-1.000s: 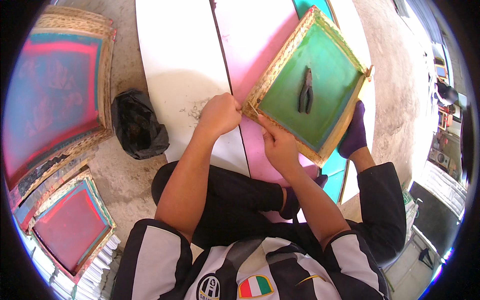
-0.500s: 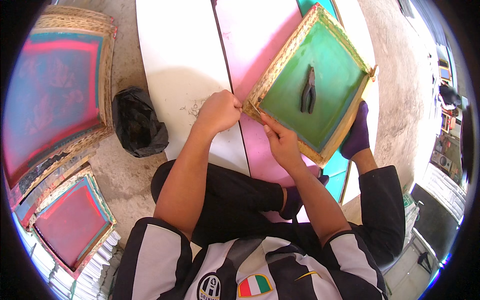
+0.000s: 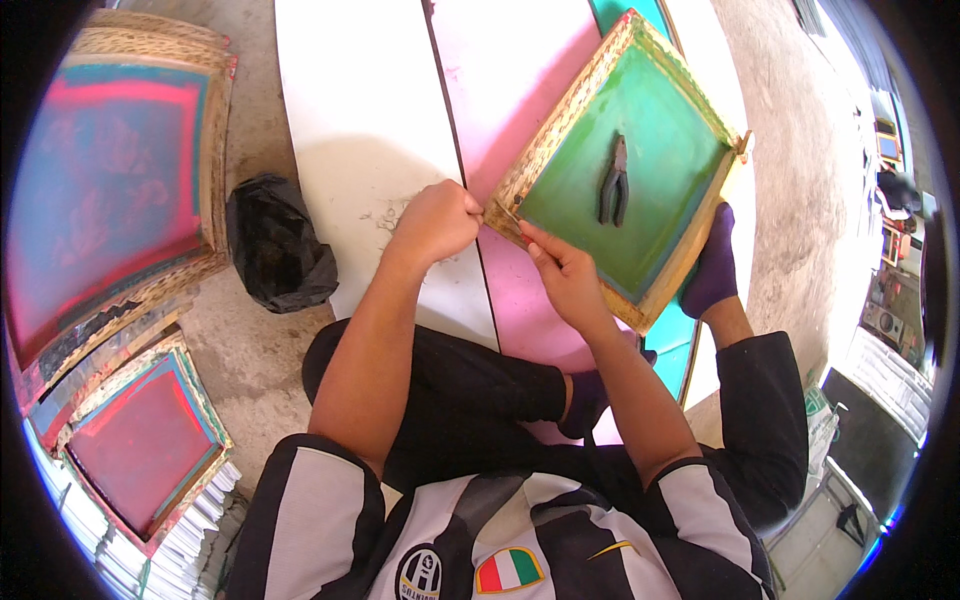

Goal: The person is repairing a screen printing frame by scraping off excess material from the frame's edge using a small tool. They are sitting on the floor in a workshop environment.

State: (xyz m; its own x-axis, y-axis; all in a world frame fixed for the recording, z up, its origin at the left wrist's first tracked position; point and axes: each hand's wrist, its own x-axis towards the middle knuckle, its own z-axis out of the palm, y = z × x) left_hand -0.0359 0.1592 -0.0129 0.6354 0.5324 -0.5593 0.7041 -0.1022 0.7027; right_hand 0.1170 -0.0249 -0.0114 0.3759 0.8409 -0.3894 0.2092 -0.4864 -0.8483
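A wooden screen-printing frame (image 3: 545, 130) with green mesh lies tilted across the boards in front of me. A pair of pliers (image 3: 615, 182) with dark handles rests on its mesh. My left hand (image 3: 440, 222) is closed in a fist at the frame's near left corner, and what its fingertips pinch is hidden. My right hand (image 3: 565, 275) grips a thin tool (image 3: 512, 220) with a bit of red near my fingers. Its slim shaft lies against the wood at that same corner. Small thin curled bits (image 3: 385, 216) are scattered on the white board beside my left hand.
White, pink (image 3: 500, 90) and teal boards lie beneath the frame. A black plastic bag (image 3: 280, 245) sits on the concrete floor at the left. Two more framed screens (image 3: 215, 150), with pink and blue mesh, stand farther left. My sock-covered foot (image 3: 712, 262) is against the frame's right side.
Almost nothing differs. The frame and the pliers on it have shifted very slightly left; both hands keep their places at the corner.
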